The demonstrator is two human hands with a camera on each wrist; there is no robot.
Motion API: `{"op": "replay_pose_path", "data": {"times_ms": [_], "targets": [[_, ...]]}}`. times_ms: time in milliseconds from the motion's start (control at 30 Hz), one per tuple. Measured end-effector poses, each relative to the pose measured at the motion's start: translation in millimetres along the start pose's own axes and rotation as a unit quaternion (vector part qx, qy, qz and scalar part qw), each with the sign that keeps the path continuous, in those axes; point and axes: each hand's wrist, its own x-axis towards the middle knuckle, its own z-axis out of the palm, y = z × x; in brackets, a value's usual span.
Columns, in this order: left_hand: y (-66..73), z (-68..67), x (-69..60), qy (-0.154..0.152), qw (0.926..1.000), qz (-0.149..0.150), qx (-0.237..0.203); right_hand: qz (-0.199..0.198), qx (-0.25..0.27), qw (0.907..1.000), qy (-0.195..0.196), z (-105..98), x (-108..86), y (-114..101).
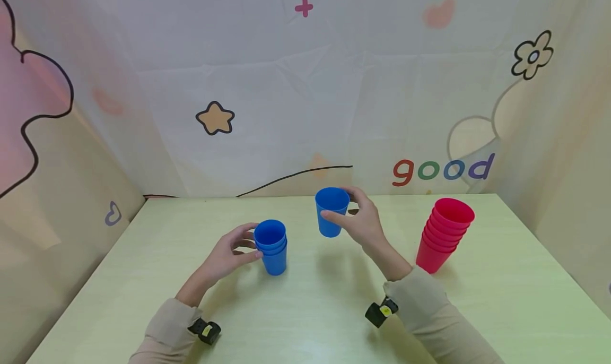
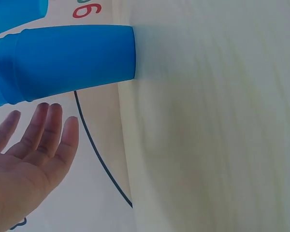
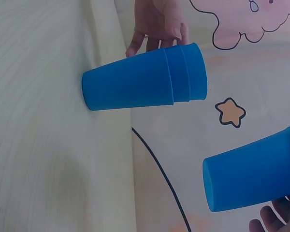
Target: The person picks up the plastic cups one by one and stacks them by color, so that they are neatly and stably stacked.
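A stack of three blue cups (image 1: 275,263) stands upright on the table, and my left hand (image 1: 228,252) holds it from the left near the rims. Its thumb is at the front of the stack; in the left wrist view the other fingers (image 2: 52,128) are spread beside it. My right hand (image 1: 365,221) grips a single blue cup (image 1: 329,221) between thumb and fingers, raised above the table with its mouth up. The right wrist view shows this raised cup (image 3: 251,169) apart from the blue stack (image 3: 130,82).
To the right, a tall stack of several red cups (image 1: 434,252) stands close to my right forearm. The pale table (image 1: 305,321) ends at a printed cloth backdrop (image 1: 286,88), with more cloth at both sides.
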Motion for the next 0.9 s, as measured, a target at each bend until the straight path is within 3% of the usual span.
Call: {"op": "replay_pose_path", "data": {"times_ms": [367,567,900], "targets": [[2.6,2.9,-0.2,0.036,0.9981,0.027,-0.042,-0.023,0.008,0.9996,-0.012,3,-2.6,-11],[3.5,6.2,2.5,0.04,0.9969,0.047,-0.048,-0.028,0.025,0.999,-0.026,5,-2.6,-18],[5.9,8.3,2.6,0.044,0.9972,0.042,-0.042,-0.037,0.042,0.9973,-0.048,12,-2.4,-30]]}}
